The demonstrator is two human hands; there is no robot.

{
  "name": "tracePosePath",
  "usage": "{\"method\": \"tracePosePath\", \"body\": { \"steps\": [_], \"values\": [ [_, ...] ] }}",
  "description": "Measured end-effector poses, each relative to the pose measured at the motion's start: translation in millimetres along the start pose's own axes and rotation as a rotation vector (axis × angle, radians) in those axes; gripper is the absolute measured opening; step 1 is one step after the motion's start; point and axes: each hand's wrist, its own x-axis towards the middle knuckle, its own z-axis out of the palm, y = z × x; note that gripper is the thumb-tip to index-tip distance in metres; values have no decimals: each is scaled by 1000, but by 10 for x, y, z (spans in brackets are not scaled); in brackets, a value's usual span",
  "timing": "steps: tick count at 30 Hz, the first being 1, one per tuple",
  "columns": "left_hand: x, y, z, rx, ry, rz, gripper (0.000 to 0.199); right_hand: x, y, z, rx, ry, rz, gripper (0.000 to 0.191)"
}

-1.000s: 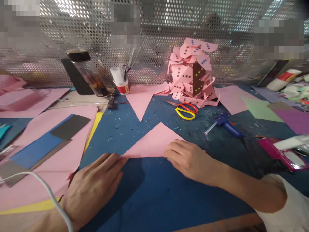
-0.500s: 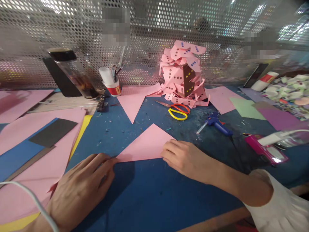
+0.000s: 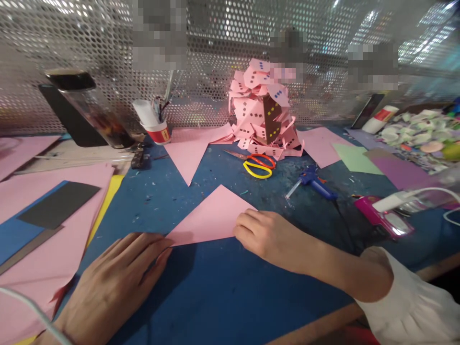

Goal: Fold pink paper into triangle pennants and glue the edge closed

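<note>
A pink sheet of paper [image 3: 212,218], triangular in outline with its peak pointing away from me, lies on the blue tabletop [image 3: 215,292]. At its left corner, my left hand [image 3: 118,278] pinches the tip between thumb and fingers. My right hand [image 3: 269,237] is closed over the right end, its fingertips pressed together on the edge and hiding that corner. Beyond the sheet are scissors [image 3: 259,167] with one red and one yellow handle. To their right lies a blue glue gun [image 3: 316,184].
A pile of pink paper pieces [image 3: 247,115] with dotted markings stands by the perforated metal screen [image 3: 208,57]. Stacked sheets [image 3: 79,230] lie left, behind a white cable [image 3: 30,306]. A bottle [image 3: 95,112] and cup [image 3: 158,133] stand behind. A magenta device [image 3: 377,215] is at right.
My view has shifted slightly, so most things sit farther left. My left thumb has come closer to its fingers at the paper's corner. The right hand keeps its grip.
</note>
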Motion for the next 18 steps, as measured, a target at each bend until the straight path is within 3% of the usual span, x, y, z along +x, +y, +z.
{"method": "tracePosePath", "body": {
  "steps": [11,18],
  "values": [
    [64,4,44,-87,-6,67,23,4,-3,32,2,18,-1,14],
    [272,11,36,-122,-18,156,30,16,16,56,34,40,8,15]
  ]
}}
